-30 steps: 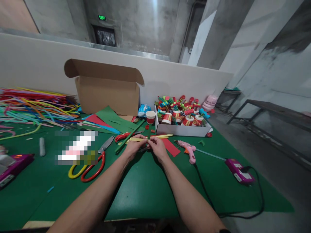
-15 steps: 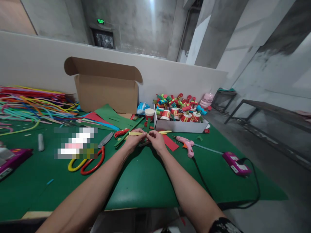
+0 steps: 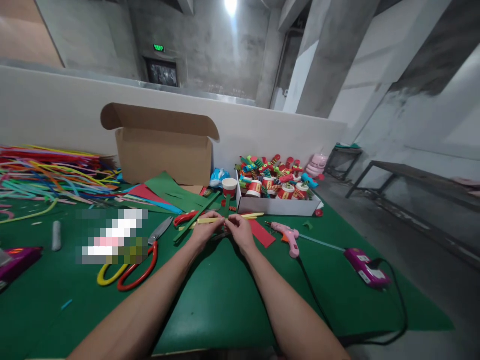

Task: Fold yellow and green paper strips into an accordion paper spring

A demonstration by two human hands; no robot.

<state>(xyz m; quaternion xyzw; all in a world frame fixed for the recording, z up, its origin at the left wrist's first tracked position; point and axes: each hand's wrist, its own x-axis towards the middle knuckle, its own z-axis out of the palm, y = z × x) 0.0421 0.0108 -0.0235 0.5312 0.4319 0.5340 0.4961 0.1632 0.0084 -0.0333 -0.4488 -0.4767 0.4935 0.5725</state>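
Note:
My left hand (image 3: 207, 234) and my right hand (image 3: 241, 232) meet over the table, their fingertips pinched together on crossed paper strips. A yellow paper strip (image 3: 207, 220) sticks out leftward over my left fingers. From between the hands, a green paper strip (image 3: 227, 204) points away toward a red-and-white paper cup (image 3: 230, 187). Fingers hide the spot where the strips cross. Left of my hands lie loose green strips (image 3: 191, 226) and red-handled pliers or cutters (image 3: 185, 218). A red paper piece (image 3: 263, 233) is beside my right hand.
Large scissors (image 3: 153, 250) lie to the left. A pink glue gun (image 3: 287, 235) with a cord to a purple power strip (image 3: 366, 269) is on the right. Behind stand a white box (image 3: 279, 206) of cup figures, a cardboard box (image 3: 165, 155) and colourful strips (image 3: 56, 175).
The view has tilted up slightly, so everything sits lower in the picture. My hands stay together on the strips, with only small finger movement.

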